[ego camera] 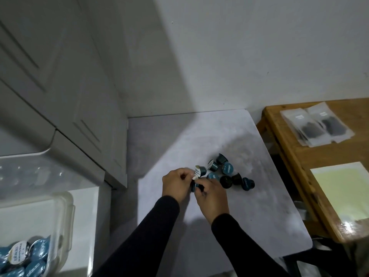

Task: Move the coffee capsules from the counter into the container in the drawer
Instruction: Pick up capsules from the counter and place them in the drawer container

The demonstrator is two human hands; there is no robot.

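Both hands meet over the pale, mottled tabletop (229, 206), fingers curled round small teal capsules: the left hand (176, 185) and right hand (211, 195) share a tight cluster (194, 185) whose count is hard to make out. Just right of the hands lies a loose heap of capsules (229, 172), tapered cups with foil lids. Far left of the hands, the clear plastic container (65, 212), cut off by the frame, holds more.

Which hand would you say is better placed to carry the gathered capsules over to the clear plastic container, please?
Left, probably. The left hand already grips small blue coffee capsules and is on the side of the clear plastic container at lower left; the right hand is nearer the loose capsules.
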